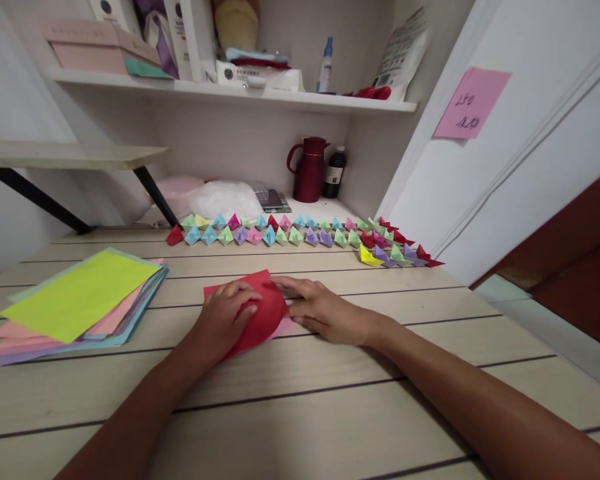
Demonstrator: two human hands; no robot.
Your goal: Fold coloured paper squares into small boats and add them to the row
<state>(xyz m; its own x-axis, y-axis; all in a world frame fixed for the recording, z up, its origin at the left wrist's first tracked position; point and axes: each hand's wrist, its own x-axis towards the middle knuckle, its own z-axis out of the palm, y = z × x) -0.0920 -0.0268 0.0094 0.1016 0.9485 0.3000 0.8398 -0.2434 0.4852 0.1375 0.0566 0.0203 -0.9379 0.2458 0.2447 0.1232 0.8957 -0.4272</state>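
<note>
A red paper sheet [265, 313] lies partly folded on the wooden table [300, 413], its pale underside showing at the right edge. My left hand [225, 317] rests on top of the sheet with fingers curled, pressing the folded part down. My right hand [320, 308] lies flat at the sheet's right edge, fingers stretched toward the fold and touching the paper.
A stack of coloured paper sheets [80, 300] with a yellow-green one on top lies at the left. Rows of several small folded paper boats [300, 235] stand behind. A dark red jug [309, 170] and a dark bottle [335, 172] stand at the back; a shelf [230, 93] holds boxes above.
</note>
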